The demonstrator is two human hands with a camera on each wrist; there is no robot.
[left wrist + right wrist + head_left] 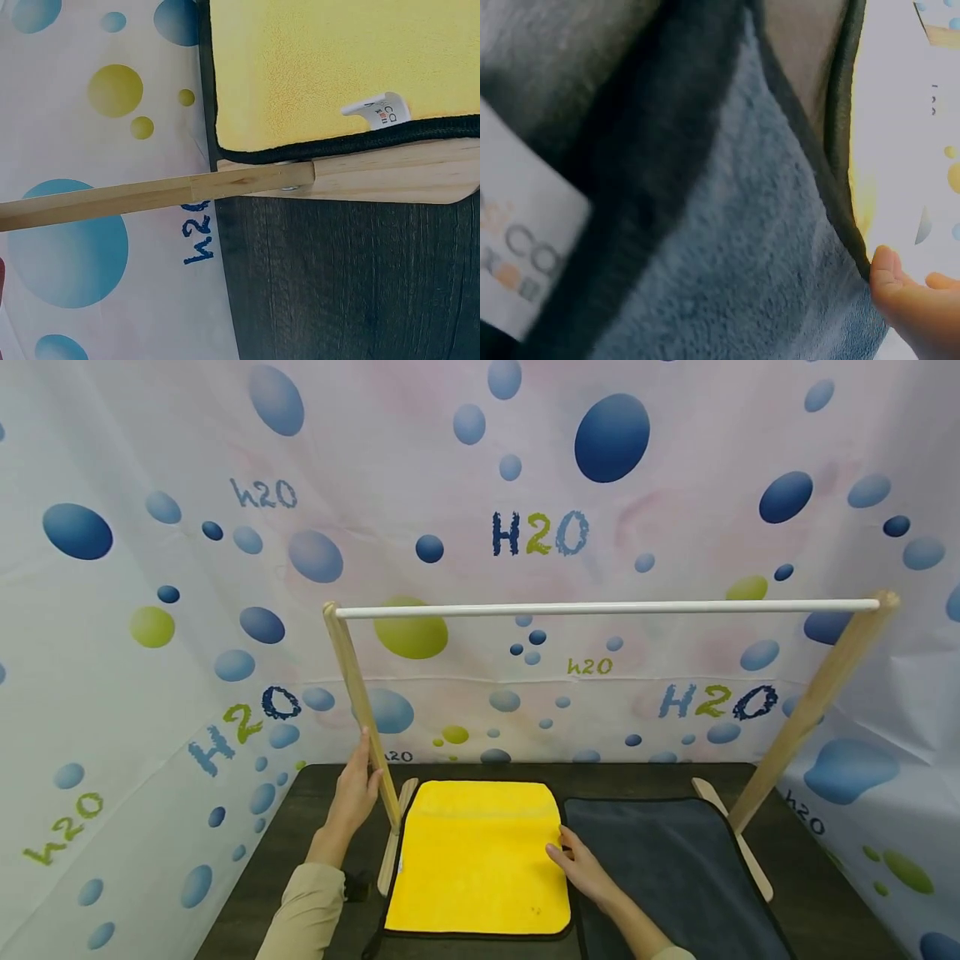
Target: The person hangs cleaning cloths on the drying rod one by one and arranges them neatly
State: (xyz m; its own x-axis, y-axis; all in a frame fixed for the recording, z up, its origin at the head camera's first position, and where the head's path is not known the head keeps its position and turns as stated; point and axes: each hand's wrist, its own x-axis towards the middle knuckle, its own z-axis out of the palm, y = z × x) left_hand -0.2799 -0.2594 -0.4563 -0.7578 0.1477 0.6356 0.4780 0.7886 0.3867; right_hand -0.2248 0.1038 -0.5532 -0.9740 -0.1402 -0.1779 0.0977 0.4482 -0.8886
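Note:
My left hand holds the left wooden post of a stand partway down, thumb across its front. In the left wrist view, the post joins a flat wooden foot. My right hand is at the right edge of a yellow cloth with black edging, thumb and forefinger apart with fingertips right at that edge. Under the right forearm lies a dark grey cloth. In the right wrist view, blue-grey cloth fills the foreground, and the hand shows at the right edge.
A white rod spans the tops of the left post and the right post. The stand's feet rest on a dark wood table. Behind hangs a white curtain with bubbles and H2O lettering. White labels are sewn to the cloths.

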